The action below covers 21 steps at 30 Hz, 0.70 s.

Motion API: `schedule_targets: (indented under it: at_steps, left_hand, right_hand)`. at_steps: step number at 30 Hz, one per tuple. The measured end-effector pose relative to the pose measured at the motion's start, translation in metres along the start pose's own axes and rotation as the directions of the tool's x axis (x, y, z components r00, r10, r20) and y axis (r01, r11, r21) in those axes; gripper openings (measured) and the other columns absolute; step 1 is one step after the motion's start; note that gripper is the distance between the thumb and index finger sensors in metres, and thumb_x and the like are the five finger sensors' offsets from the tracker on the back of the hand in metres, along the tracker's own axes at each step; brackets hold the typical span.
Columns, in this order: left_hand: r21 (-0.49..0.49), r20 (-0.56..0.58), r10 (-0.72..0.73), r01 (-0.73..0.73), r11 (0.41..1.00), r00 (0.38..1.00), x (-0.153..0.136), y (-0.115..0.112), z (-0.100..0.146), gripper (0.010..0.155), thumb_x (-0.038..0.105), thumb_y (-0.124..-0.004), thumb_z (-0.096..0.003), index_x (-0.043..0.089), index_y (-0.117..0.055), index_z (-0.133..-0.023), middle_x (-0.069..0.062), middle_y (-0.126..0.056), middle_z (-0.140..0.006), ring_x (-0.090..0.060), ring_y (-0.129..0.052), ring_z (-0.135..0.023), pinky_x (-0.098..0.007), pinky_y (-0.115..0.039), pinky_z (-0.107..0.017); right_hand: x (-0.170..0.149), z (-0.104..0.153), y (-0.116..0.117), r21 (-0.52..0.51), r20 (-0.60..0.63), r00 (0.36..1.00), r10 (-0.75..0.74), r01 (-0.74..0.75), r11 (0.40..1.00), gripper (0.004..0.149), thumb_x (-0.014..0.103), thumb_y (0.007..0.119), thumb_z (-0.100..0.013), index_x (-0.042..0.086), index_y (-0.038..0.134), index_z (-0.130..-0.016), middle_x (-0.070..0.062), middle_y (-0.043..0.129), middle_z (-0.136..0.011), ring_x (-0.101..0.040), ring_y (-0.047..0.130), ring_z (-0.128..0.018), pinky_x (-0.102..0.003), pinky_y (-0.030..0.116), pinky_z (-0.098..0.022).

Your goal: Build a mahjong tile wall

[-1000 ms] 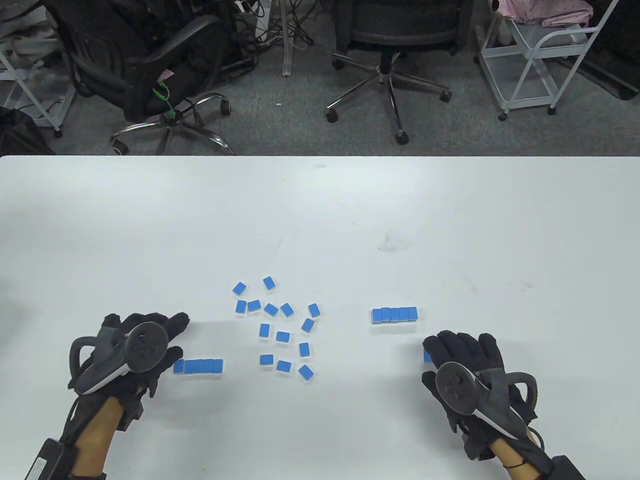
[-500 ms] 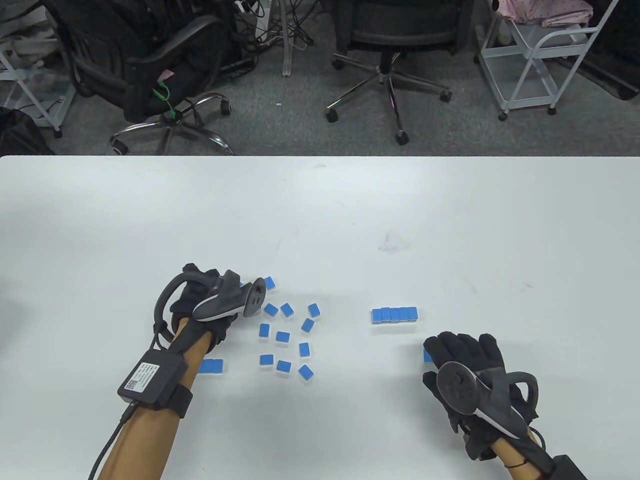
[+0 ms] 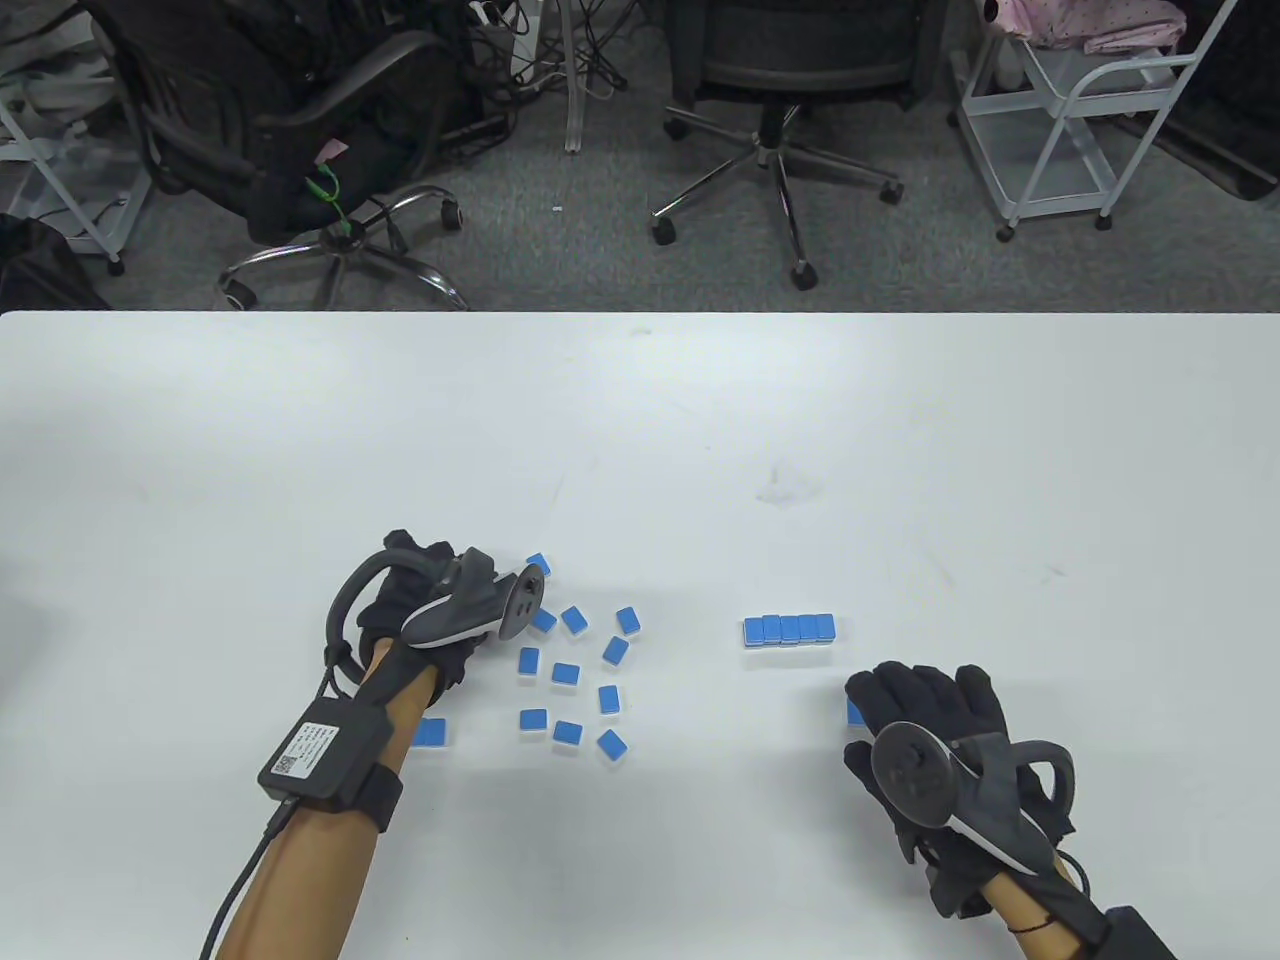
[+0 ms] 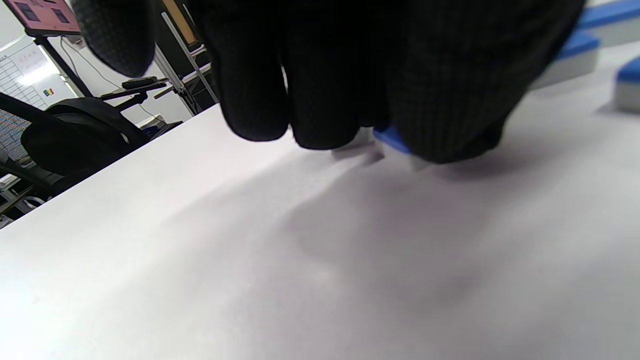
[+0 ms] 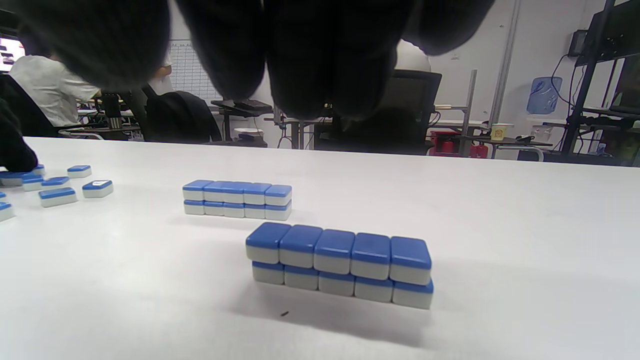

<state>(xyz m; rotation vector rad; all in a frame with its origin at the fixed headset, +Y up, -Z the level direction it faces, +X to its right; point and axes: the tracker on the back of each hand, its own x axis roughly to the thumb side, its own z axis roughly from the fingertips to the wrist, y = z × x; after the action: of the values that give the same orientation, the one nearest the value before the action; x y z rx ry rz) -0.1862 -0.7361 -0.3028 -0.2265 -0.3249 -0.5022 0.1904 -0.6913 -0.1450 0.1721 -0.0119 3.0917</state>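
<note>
Left hand point(image 3: 420, 610) is down on the far-left edge of the loose tiles point(image 3: 570, 670) mid-desk, fingers point(image 4: 320, 100) curled over one tile point(image 4: 395, 142), gripping it. A short row point(image 3: 430, 733) peeks out beside that forearm. Further right sits a two-high wall point(image 3: 789, 629). Right hand point(image 3: 930, 720) hovers relaxed, holding nothing, over another two-high wall point(image 5: 340, 262) on the white desk point(image 3: 640, 420)

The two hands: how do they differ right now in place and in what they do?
The left hand is reached out to the loose tiles, while the right hand lies near the table's front edge. The left hand's fingers curl round a blue tile; the right hand is flat and holds nothing, partly covering a finished stack from above. Both wear black gloves with trackers.
</note>
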Motion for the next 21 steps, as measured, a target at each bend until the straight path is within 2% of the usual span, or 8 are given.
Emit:
schedule_targets:
  at_steps: [5,8,14,16,18,21]
  left_hand:
    - [0.005,0.023,-0.028,0.028,1.0,0.999,0.004,-0.003,0.004,0.054,0.05,-0.092,-0.0392,0.041,-0.084,-0.092,0.015,-0.095,-0.085,-0.018,-0.09,-0.088,-0.065,-0.059,-0.078]
    - [-0.05,0.0,0.027,-0.027,0.998,1.0,0.0,-0.005,0.005,0.055,0.051,-0.092,-0.0393,0.037,-0.084,-0.092,0.013,-0.096,-0.084,-0.019,-0.09,-0.088,-0.066,-0.058,-0.078]
    - [-0.071,-0.004,0.09,-0.09,0.993,0.996,-0.005,-0.01,0.011,0.057,0.053,-0.088,-0.0391,0.031,-0.084,-0.092,0.008,-0.095,-0.083,-0.023,-0.089,-0.088,-0.069,-0.056,-0.077]
    - [-0.036,-0.033,0.127,-0.128,0.991,0.991,-0.017,-0.007,0.025,0.059,0.053,-0.087,-0.0391,0.033,-0.081,-0.094,0.008,-0.092,-0.087,-0.023,-0.086,-0.092,-0.071,-0.053,-0.078]
    - [0.021,-0.045,0.224,-0.223,0.975,0.974,-0.032,-0.002,0.045,0.06,0.052,-0.087,-0.0398,0.033,-0.079,-0.096,0.007,-0.088,-0.09,-0.025,-0.081,-0.095,-0.074,-0.05,-0.077]
    - [0.11,-0.059,0.317,-0.31,0.945,0.947,-0.053,-0.002,0.092,0.059,0.052,-0.087,-0.0406,0.033,-0.079,-0.096,0.005,-0.08,-0.098,-0.027,-0.072,-0.101,-0.077,-0.043,-0.077]
  right_hand:
    - [0.0,0.001,0.0,-0.006,0.002,1.0,0.0,0.0,1.0,0.063,0.053,0.073,-0.035,0.03,0.067,-0.093,-0.003,0.073,-0.104,-0.033,0.072,-0.096,-0.063,0.046,-0.076]
    - [0.0,0.0,0.0,-0.003,0.006,1.0,0.003,-0.003,1.0,0.063,0.053,0.073,-0.035,0.03,0.067,-0.093,-0.003,0.073,-0.104,-0.032,0.073,-0.096,-0.063,0.046,-0.076]
    - [0.002,0.0,0.0,-0.006,0.015,1.0,0.006,-0.006,1.0,0.063,0.053,0.073,-0.035,0.03,0.067,-0.093,-0.003,0.074,-0.104,-0.033,0.073,-0.096,-0.062,0.046,-0.076]
    - [0.002,0.001,0.0,-0.005,0.018,1.0,0.005,-0.005,1.0,0.063,0.053,0.073,-0.035,0.03,0.067,-0.093,-0.003,0.074,-0.104,-0.033,0.073,-0.096,-0.062,0.046,-0.076]
    - [0.002,0.001,0.0,-0.005,0.019,1.0,0.007,-0.007,1.0,0.063,0.053,0.073,-0.035,0.03,0.067,-0.093,-0.003,0.074,-0.104,-0.033,0.073,-0.096,-0.062,0.046,-0.076]
    - [0.002,0.001,0.0,-0.006,0.02,1.0,0.007,-0.007,1.0,0.063,0.053,0.073,-0.035,0.03,0.067,-0.093,-0.003,0.074,-0.104,-0.033,0.073,-0.096,-0.062,0.046,-0.076]
